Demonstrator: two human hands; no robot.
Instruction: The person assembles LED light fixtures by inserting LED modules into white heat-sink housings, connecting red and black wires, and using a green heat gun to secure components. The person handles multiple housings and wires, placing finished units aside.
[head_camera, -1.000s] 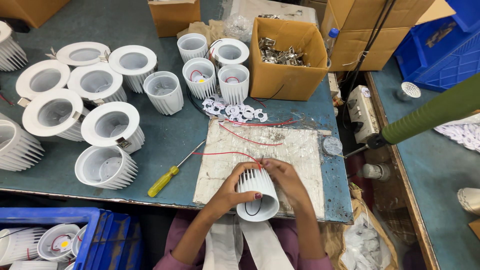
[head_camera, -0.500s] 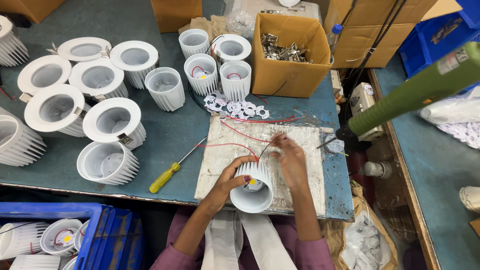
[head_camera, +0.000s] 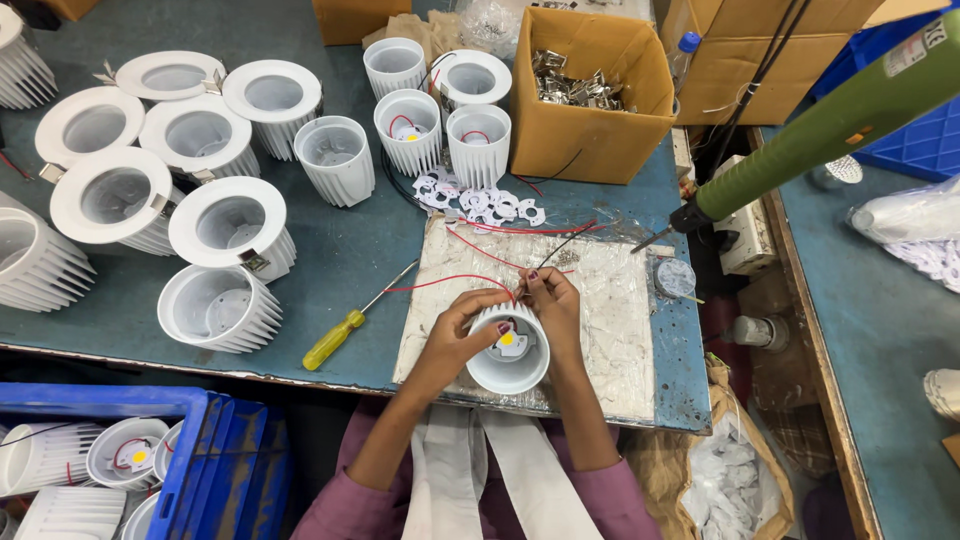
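My left hand (head_camera: 452, 327) and my right hand (head_camera: 552, 303) both hold a white finned lamp housing (head_camera: 507, 350) over a worn white work mat (head_camera: 610, 310). The housing's open end faces me, with a small yellow chip on a white disc inside. Fingers of both hands pinch thin red and black wires (head_camera: 470, 255) at the housing's far rim; the wires trail across the mat.
Many white finned housings (head_camera: 215, 225) crowd the blue-green table's left and back. A yellow-handled screwdriver (head_camera: 345, 325) lies left of the mat. A cardboard box of metal clips (head_camera: 585, 90) stands behind. A green hanging power tool (head_camera: 830, 120) reaches in from the right. A blue crate (head_camera: 190, 460) holds finished housings.
My right hand came back from the wires on the mat to the housing's far rim. The housing is now tilted more toward me, and the green tool has swung higher on the right.
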